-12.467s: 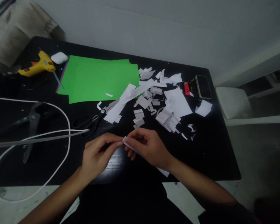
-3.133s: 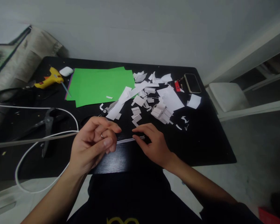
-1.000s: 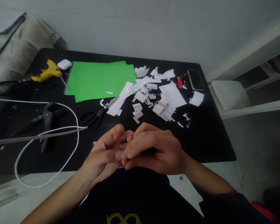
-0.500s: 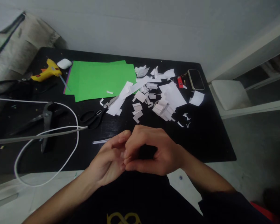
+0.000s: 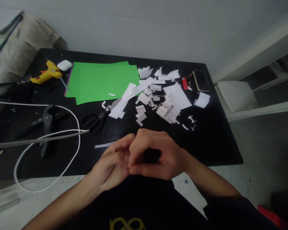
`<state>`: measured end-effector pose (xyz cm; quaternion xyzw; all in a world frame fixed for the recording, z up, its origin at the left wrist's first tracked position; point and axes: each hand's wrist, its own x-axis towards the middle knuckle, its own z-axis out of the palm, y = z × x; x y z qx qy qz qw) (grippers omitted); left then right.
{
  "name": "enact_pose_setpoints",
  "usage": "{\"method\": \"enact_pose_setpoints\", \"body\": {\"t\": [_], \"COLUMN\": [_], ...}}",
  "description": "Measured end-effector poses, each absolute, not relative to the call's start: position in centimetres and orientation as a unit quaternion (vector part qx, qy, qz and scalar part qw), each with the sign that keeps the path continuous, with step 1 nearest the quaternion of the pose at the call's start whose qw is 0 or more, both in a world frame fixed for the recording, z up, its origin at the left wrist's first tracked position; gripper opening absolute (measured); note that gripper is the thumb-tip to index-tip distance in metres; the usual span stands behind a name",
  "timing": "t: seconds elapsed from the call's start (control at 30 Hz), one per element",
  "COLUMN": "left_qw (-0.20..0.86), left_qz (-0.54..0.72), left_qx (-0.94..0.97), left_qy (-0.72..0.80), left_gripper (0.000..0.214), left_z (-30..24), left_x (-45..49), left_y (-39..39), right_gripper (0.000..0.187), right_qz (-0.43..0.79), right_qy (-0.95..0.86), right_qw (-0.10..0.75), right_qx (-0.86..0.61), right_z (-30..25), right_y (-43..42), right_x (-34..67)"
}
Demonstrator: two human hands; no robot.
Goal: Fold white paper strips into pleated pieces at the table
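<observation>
My left hand (image 5: 111, 167) is palm up above the table's front edge, with its fingers loosely bent and apart. My right hand (image 5: 156, 153) meets it from the right, thumb and fingertips brought together in a pinch against the left fingers. Whatever the pinch holds, if anything, is too small or hidden to make out. Just behind the left hand, thin white paper strips (image 5: 103, 145) lie on the table. Beyond them rest black-handled scissors (image 5: 98, 120), their blades partly on a white paper strip (image 5: 121, 105). Small folded paper pieces (image 5: 168, 111) are heaped past my right hand.
Green sheets (image 5: 105, 81) lie at the back of the black table (image 5: 213, 137). A yellow glue gun (image 5: 46, 74), pliers-like black tool (image 5: 47, 123) and looping white cable (image 5: 79, 140) occupy the left. A red lighter (image 5: 184, 83) and a phone (image 5: 201, 80) sit at the back right.
The hands keep almost the same pose, right fingertips still against the left hand. The view has shifted very slightly; nothing on the table has visibly moved.
</observation>
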<state>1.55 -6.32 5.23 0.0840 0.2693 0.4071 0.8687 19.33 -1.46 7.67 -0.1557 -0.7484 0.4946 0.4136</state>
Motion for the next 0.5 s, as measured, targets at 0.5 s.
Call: {"method": "enact_pose_setpoints", "body": {"t": [0.5], "left_qw": [0.848], "left_qz": [0.437], "left_qx": [0.114], "left_qy": [0.276], "left_gripper": [0.036], "left_z": [4.8], "left_x": [0.5], "left_y": [-6.3], "right_gripper": [0.021], "right_qz": [0.515], "right_qy": [-0.669], "right_qw": [0.442], "right_qx": [-0.302], "right_z": [5.2], "right_y": [-2.1], "right_x": [20.2]}}
